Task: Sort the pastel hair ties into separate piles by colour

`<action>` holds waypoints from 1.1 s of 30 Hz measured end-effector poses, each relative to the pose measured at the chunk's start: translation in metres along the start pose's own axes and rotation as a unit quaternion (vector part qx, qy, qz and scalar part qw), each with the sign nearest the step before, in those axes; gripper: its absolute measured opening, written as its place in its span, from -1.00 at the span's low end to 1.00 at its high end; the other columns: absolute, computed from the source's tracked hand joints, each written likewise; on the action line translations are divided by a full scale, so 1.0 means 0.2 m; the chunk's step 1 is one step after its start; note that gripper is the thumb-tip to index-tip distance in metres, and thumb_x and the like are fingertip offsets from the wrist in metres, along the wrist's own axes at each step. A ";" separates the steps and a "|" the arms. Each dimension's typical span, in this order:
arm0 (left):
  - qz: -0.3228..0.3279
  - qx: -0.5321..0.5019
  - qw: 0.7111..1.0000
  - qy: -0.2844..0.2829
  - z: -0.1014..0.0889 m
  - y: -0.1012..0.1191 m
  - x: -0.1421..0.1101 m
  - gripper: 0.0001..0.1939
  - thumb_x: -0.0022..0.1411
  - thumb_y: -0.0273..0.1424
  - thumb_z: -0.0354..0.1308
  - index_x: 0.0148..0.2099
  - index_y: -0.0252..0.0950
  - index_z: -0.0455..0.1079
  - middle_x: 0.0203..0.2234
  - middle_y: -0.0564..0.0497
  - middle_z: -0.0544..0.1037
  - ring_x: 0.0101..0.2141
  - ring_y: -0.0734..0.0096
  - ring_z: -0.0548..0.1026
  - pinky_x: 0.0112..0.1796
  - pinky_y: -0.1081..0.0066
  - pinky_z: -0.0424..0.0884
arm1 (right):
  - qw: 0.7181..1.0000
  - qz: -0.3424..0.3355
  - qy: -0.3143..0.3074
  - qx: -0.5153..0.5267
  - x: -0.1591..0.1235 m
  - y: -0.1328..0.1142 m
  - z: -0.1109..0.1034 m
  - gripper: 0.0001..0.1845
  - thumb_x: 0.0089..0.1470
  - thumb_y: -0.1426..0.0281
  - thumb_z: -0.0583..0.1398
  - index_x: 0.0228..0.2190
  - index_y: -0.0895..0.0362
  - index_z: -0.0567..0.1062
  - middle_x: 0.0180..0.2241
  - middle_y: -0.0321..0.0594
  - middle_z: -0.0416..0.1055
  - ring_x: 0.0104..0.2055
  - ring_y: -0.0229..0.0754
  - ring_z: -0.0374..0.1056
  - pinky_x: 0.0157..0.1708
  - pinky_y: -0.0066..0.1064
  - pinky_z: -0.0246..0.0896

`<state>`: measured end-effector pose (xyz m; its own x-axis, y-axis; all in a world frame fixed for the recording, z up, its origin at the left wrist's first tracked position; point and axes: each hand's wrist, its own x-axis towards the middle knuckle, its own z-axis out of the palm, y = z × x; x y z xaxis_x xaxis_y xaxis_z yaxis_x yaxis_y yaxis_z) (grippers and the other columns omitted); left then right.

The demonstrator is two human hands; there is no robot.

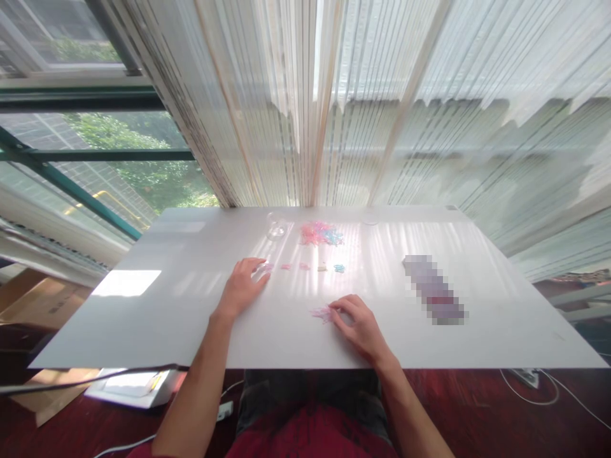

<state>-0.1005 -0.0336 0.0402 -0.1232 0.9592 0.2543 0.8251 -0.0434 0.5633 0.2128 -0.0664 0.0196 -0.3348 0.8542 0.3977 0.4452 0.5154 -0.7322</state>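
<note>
My left hand [242, 287] rests on the table with thumb and forefinger apart, on either side of a little lilac pile [270, 268]. Close to the front edge, my right hand [357, 323] has its thumb and forefinger together at the edge of a loose heap of thin lilac pieces [321, 313]; whatever lies between the fingertips is too small to make out. To the right of my left hand runs a row of small piles: pink [286, 267], pale pink [304, 266], yellowish [322, 268] and blue [338, 268]. Behind them lies a larger mixed pink and blue heap [316, 233].
A clear round container [276, 226] stands at the back of the white table [191, 318], left of the mixed heap. A clear disc [371, 222] lies at the back right. A blurred-out oblong object [434, 291] is on the right. String curtains [296, 127] hang behind.
</note>
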 end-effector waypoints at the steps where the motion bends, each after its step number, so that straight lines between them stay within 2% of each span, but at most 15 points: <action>1: 0.002 0.002 1.000 -0.011 -0.01 -0.01 0.01 -0.66 0.24 -0.26 0.18 0.04 -0.21 0.48 -0.04 -0.06 0.56 -0.14 0.21 0.51 0.00 0.21 0.45 | 1.000 0.002 0.000 0.000 0.00 0.00 0.00 -0.89 0.24 0.45 0.19 -0.26 0.05 0.54 -0.32 -0.19 0.47 -0.23 -0.08 0.42 -0.20 -0.21 0.41; 8: 0.005 0.009 1.000 -0.028 0.00 -0.01 0.06 -0.68 0.31 -0.16 0.13 -0.03 -0.23 0.52 -0.08 -0.06 0.60 -0.13 0.20 0.51 0.03 0.21 0.42 | 1.000 0.007 0.000 0.003 0.00 0.01 0.00 -0.88 0.24 0.46 0.19 -0.25 0.05 0.54 -0.31 -0.19 0.48 -0.22 -0.08 0.42 -0.19 -0.20 0.41; 19: 0.013 -0.004 1.000 0.005 0.04 -0.07 0.07 -0.66 0.31 -0.11 0.15 -0.05 -0.22 0.53 -0.10 -0.06 0.62 -0.17 0.20 0.52 0.00 0.21 0.45 | 1.000 0.009 -0.006 0.007 0.00 0.01 0.01 -0.88 0.25 0.47 0.19 -0.24 0.06 0.53 -0.31 -0.19 0.46 -0.22 -0.10 0.41 -0.19 -0.22 0.38; 26: 0.020 -0.006 1.000 0.005 0.03 -0.07 0.06 -0.69 0.31 -0.15 0.15 -0.06 -0.22 0.54 -0.11 -0.06 0.62 -0.15 0.20 0.51 0.02 0.22 0.44 | 1.000 0.007 -0.006 0.008 0.00 0.01 0.00 -0.88 0.24 0.48 0.19 -0.24 0.05 0.53 -0.31 -0.20 0.46 -0.23 -0.10 0.40 -0.20 -0.23 0.38; 33: 0.034 -0.003 0.999 -0.020 0.02 -0.05 0.06 -0.70 0.32 -0.22 0.14 0.03 -0.16 0.52 -0.11 0.00 0.64 -0.15 0.20 0.51 0.03 0.20 0.43 | 1.000 0.002 -0.008 0.006 0.00 0.01 0.00 -0.89 0.25 0.47 0.19 -0.25 0.06 0.54 -0.32 -0.20 0.46 -0.23 -0.10 0.40 -0.20 -0.23 0.37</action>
<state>-0.1086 -0.0214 0.0345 -0.0440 0.9642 0.2613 0.8279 -0.1112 0.5498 0.2135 -0.0657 0.0172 -0.3474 0.8545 0.3862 0.4355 0.5117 -0.7406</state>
